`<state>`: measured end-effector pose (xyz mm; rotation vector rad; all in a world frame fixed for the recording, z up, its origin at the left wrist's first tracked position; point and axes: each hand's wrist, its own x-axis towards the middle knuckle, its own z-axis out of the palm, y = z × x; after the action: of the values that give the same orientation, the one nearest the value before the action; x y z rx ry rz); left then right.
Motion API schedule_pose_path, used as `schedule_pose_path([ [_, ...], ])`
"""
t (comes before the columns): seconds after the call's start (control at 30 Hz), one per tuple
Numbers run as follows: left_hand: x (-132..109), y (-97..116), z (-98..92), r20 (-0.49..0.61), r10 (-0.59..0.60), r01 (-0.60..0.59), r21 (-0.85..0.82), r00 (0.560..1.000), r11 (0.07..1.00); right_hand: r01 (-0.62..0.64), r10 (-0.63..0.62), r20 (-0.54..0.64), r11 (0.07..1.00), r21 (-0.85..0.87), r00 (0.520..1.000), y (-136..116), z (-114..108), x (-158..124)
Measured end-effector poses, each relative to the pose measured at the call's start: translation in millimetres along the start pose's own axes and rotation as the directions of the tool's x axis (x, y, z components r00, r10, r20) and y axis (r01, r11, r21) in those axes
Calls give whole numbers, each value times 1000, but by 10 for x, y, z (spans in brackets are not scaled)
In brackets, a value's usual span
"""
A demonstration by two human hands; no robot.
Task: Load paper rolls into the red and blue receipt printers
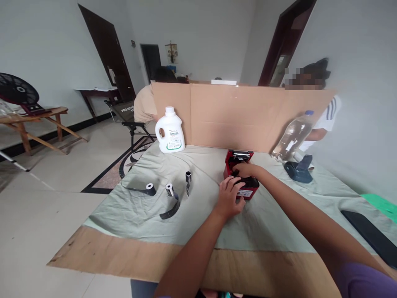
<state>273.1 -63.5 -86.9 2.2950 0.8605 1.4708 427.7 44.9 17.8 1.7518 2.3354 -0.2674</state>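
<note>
A small red and black printer (247, 193) stands on the cloth with its lid tipped up at the back. My left hand (230, 194) grips its front left side, fingers over the top edge and thumb low on the front. Above the open compartment, my right hand (244, 169) reaches in from the right, its fingers curled. Its fingertips are hidden inside, and I cannot tell what they hold. To the left are three paper rolls: one dark roll (151, 190) lying with a tail, one roll (169, 190) with a long curled strip, and a narrower roll (188, 176).
A white jug (170, 131) stands at the back left before a cardboard screen (223, 116). On the right are a clear bottle (293, 136), a black cradle-like device (299, 170), a dark phone-like slab (370, 236) and a green item (380, 205). Two people sit beyond the screen.
</note>
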Motion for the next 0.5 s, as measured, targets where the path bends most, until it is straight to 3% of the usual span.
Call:
schedule_pose_path([
  [0.1, 4, -38, -4, -92, -27, 23, -43, 995, 999, 23, -18, -57, 995, 92, 998, 81, 15, -97],
  [0.17, 11, -67, -13, -160, -61, 47, -90, 985, 995, 94, -50, -146, 945, 313, 988, 164, 24, -220],
  [0.23, 19, -94, -24, -222, -104, 73, -142, 970, 987, 164, -9, -261, 800, 577, 965, 204, 18, -363],
  [0.3, 29, -118, -32, -274, -156, 106, -188, 949, 977, 180, 116, -306, 595, 783, 945, 157, -13, -495],
  [0.4, 46, -149, -31, -315, -267, 193, -248, 911, 949, 152, 194, -205, 255, 955, 959, -75, -104, -610],
  [0.43, 51, -158, -28, -315, -307, 227, -265, 898, 937, 144, 172, -175, 178, 973, 969, -182, -141, -618],
  [0.5, 61, -176, -19, -307, -366, 279, -293, 878, 915, 146, 123, -160, 114, 983, 979, -413, -217, -585],
])
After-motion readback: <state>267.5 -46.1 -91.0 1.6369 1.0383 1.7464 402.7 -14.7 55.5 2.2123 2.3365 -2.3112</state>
